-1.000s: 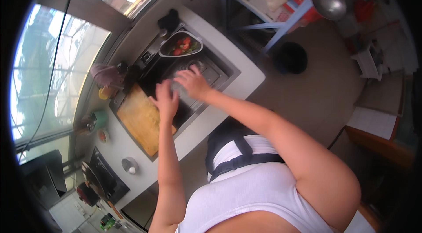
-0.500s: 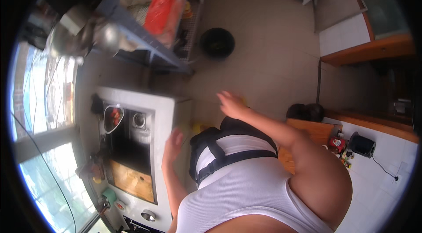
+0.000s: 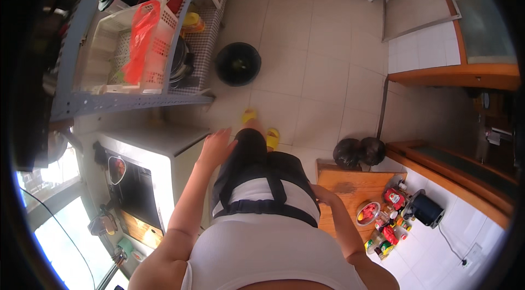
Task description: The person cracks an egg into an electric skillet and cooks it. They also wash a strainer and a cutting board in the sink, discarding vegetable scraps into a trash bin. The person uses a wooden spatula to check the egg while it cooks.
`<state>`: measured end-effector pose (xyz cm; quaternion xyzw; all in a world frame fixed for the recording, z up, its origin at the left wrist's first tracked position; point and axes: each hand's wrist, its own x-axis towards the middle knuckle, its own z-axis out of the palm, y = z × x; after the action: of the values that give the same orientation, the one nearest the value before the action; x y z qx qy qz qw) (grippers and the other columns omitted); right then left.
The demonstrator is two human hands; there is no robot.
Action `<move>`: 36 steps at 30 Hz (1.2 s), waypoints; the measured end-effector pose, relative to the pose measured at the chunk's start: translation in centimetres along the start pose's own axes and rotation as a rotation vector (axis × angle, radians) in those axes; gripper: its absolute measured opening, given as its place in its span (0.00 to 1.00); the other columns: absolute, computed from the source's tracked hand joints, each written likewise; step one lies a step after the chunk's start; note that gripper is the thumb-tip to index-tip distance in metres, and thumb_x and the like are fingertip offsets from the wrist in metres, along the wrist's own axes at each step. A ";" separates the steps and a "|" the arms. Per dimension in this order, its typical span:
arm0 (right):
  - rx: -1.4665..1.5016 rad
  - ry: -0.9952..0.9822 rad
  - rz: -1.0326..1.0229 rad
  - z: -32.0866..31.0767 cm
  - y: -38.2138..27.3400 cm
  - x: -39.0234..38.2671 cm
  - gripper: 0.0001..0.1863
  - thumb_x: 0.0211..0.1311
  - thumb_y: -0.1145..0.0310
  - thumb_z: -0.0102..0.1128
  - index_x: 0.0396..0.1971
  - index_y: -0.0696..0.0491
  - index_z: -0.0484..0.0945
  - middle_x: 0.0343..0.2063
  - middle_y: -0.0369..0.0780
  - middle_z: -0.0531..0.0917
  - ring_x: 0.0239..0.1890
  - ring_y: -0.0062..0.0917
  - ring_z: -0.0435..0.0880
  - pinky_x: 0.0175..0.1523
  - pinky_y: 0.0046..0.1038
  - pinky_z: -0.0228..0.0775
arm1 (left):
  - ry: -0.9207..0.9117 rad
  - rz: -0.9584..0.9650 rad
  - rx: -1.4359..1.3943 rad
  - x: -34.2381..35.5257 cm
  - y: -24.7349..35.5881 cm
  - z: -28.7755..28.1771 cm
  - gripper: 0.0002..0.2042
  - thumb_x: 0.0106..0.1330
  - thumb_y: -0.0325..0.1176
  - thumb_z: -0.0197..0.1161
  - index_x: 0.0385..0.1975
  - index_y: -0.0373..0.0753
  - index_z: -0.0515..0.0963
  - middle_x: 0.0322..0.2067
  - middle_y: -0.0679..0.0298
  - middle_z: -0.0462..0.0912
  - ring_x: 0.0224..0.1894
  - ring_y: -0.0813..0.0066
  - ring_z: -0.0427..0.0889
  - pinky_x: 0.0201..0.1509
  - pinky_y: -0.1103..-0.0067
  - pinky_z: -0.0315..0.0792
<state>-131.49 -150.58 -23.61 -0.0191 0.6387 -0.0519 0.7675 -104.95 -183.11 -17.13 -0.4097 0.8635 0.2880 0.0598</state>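
My left hand (image 3: 219, 147) is held out in front of my left thigh, near the edge of the white counter. Its fingers are stretched and loosely apart, with nothing in them. My right hand (image 3: 325, 196) hangs at my right hip beside my black shorts (image 3: 290, 172). Its fingers look loosely extended and empty, their tips partly hidden against the cloth. Just right of it is a wooden table (image 3: 344, 186), on which a bowl of cut red pieces (image 3: 368, 213) stands among several jars and bottles.
A metal shelf (image 3: 131, 103) at the left carries a white plastic basket (image 3: 156, 66) with a red bag. On the tiled floor stands a black tub (image 3: 237, 65). Black bags (image 3: 359, 151) sit by the table. The sink (image 3: 131, 194) is set into the counter (image 3: 158, 167) at left.
My body has turned leftward and stepped, so the shelf and table show more fully. My right arm has dropped from in front to my hip; my left hand has come forward past the counter edge.
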 end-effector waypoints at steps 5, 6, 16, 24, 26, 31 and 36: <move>0.150 0.017 0.024 -3.3 -2.9 1.3 0.39 0.62 0.31 0.32 0.60 0.46 0.67 0.52 0.39 0.76 0.51 0.31 0.75 0.50 0.39 0.71 | -0.420 -0.143 0.037 10.0 1.5 -0.8 0.26 0.62 0.45 0.59 0.54 0.33 0.68 0.47 0.47 0.76 0.51 0.50 0.74 0.55 0.63 0.67; 0.191 0.030 0.008 -4.1 -3.1 2.1 0.39 0.62 0.31 0.32 0.60 0.45 0.67 0.51 0.38 0.77 0.50 0.30 0.75 0.50 0.38 0.71 | -0.509 -0.172 0.028 11.9 1.3 -0.5 0.27 0.62 0.46 0.58 0.55 0.33 0.67 0.48 0.47 0.76 0.52 0.50 0.74 0.56 0.62 0.67; -0.581 0.774 -0.563 -20.0 -29.9 3.2 0.24 0.57 0.64 0.55 0.53 0.57 0.70 0.49 0.52 0.76 0.52 0.45 0.75 0.56 0.39 0.67 | -0.561 -0.475 -0.313 26.1 -3.6 9.2 0.44 0.63 0.62 0.47 0.66 0.28 0.49 0.65 0.41 0.55 0.66 0.44 0.56 0.69 0.66 0.53; -0.923 0.432 -0.713 -20.7 -56.0 25.3 0.14 0.55 0.64 0.57 0.40 0.53 0.77 0.38 0.45 0.82 0.44 0.40 0.80 0.48 0.40 0.72 | -0.325 -0.830 -0.582 29.5 -2.3 13.5 0.37 0.66 0.57 0.48 0.65 0.32 0.54 0.62 0.44 0.62 0.62 0.45 0.64 0.63 0.62 0.61; -0.938 0.336 -0.645 -19.2 -60.5 31.9 0.13 0.56 0.64 0.56 0.40 0.54 0.76 0.37 0.46 0.82 0.44 0.41 0.80 0.49 0.41 0.71 | -0.306 -0.905 -0.498 31.2 0.4 14.1 0.36 0.65 0.55 0.50 0.65 0.33 0.55 0.62 0.46 0.63 0.61 0.46 0.66 0.62 0.62 0.62; -0.944 0.487 -0.650 -15.0 -64.0 46.1 0.17 0.58 0.64 0.57 0.46 0.54 0.71 0.39 0.48 0.81 0.46 0.44 0.79 0.49 0.41 0.72 | -0.168 -1.069 -0.551 30.5 4.0 16.8 0.34 0.61 0.46 0.57 0.63 0.33 0.58 0.59 0.47 0.67 0.58 0.47 0.68 0.60 0.63 0.65; -0.956 0.535 -0.512 -12.5 -64.6 54.2 0.21 0.55 0.67 0.61 0.48 0.53 0.67 0.38 0.50 0.80 0.45 0.46 0.79 0.48 0.41 0.72 | -0.131 -1.148 -0.599 30.9 5.7 18.0 0.34 0.56 0.41 0.60 0.62 0.32 0.59 0.57 0.47 0.68 0.58 0.48 0.68 0.61 0.63 0.64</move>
<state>-137.65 -219.93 -72.81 -0.5015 0.7371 0.0548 0.4496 -131.88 -191.27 -39.93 -0.7863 0.3842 0.4631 0.1399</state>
